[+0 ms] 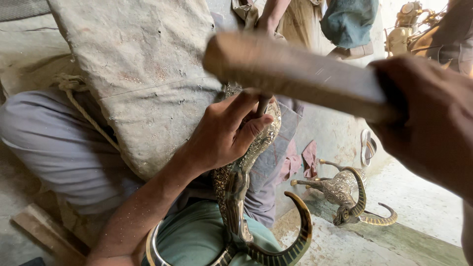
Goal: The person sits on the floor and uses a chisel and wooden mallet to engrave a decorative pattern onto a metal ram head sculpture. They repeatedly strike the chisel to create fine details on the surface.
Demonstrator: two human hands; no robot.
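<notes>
My left hand point(224, 133) grips a dark metal punch point(263, 104) and presses its tip onto an engraved brass animal figure point(256, 148) with long curved horns point(295, 241), which rests against my lap. My right hand point(433, 123) is raised at the right and holds a thick wooden stick point(295, 74), blurred, above the punch. A coarse grey cloth point(143, 74) covers my lap and knee.
A second engraved brass horned figure point(345, 189) lies on the concrete floor at the right. Another person's hand point(268, 19) and clothing show at the top. A sandal point(367, 148), pink rags point(308, 160) and a wooden plank point(47, 234) lie around.
</notes>
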